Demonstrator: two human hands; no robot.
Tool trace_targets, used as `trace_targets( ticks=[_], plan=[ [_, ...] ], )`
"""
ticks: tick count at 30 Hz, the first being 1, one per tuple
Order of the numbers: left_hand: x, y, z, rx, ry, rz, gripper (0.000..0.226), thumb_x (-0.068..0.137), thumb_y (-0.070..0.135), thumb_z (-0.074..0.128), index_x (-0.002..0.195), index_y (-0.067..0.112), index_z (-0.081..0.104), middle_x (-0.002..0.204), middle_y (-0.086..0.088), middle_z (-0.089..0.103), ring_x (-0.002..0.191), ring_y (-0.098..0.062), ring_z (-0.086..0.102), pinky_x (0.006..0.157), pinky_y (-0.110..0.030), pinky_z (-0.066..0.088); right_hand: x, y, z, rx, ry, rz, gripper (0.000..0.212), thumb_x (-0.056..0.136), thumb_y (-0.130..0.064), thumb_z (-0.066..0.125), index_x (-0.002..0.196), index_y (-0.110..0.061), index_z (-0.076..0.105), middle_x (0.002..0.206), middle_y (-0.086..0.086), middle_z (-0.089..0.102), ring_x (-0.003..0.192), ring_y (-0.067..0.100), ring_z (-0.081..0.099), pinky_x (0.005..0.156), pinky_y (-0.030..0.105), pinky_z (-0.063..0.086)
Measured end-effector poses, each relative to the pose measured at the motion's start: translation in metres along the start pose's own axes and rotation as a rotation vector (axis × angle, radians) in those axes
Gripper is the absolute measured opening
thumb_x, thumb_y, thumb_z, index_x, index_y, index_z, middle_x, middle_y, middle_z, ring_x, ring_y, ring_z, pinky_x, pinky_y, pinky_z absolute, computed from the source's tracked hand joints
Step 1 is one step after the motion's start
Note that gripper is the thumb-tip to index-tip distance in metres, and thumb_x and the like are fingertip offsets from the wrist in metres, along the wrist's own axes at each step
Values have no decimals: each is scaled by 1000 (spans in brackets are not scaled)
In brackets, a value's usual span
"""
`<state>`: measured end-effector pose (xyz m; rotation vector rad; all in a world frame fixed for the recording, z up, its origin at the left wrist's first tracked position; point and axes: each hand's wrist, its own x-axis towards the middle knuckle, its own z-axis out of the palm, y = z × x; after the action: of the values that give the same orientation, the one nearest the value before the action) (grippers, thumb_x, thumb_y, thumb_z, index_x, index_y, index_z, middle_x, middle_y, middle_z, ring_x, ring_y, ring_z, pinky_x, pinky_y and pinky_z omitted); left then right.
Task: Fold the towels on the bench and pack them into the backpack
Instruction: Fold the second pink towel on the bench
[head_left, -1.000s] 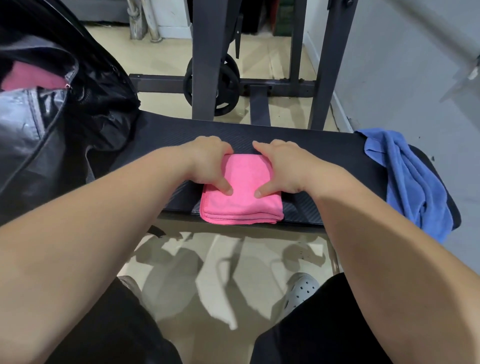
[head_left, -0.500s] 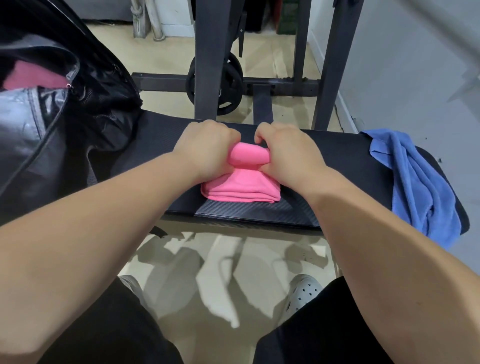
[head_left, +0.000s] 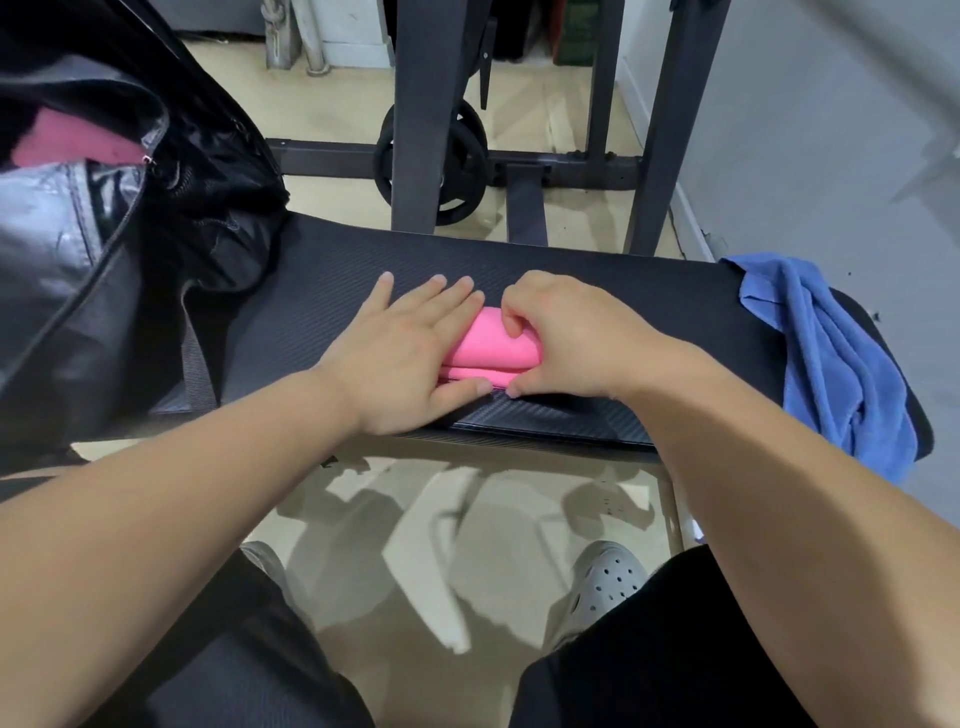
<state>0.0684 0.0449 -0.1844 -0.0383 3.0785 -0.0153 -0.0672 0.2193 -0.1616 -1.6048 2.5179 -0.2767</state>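
Observation:
A pink towel (head_left: 488, 345), folded into a small thick bundle, lies on the black bench (head_left: 623, 291) near its front edge. My left hand (head_left: 410, 348) lies flat on the bundle's left part with straight fingers, the thumb along its front edge. My right hand (head_left: 561, 338) grips the bundle's right end, fingers curled over the top and thumb at the front. A blue towel (head_left: 826, 353) hangs crumpled over the bench's right end. The black backpack (head_left: 119, 249) stands open on the bench's left end, with something pink (head_left: 67, 140) inside.
Behind the bench stand dark steel rack posts (head_left: 421, 114) and a weight plate (head_left: 460, 166). A grey wall (head_left: 831, 130) runs along the right. Below the bench I see beige floor, my black-clad legs and a grey clog (head_left: 605, 579).
The near half of the pink towel has been folded over away from me, making a smaller bundle. My left hand went from gripping the fold to lying flat on it.

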Motion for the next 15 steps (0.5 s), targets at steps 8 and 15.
trace_targets(
  ticks=[8,15],
  plan=[
    [1,2,15,-303,-37,-71,70,96,60,7,160,31,3,167,14,-4,155,-13,-6,123,-58,1,-1,-7,-6,145,66,50,26,101,-40,51,85,-22,62,88,-3,61,87,22,57,81,45,48],
    [4,-4,24,-313,-28,-49,67,100,56,17,160,30,0,167,15,-7,154,-13,-11,123,-58,-2,15,-18,19,-35,-18,290,54,106,-44,33,157,-26,28,157,6,36,144,33,31,115,55,27]
  ],
)
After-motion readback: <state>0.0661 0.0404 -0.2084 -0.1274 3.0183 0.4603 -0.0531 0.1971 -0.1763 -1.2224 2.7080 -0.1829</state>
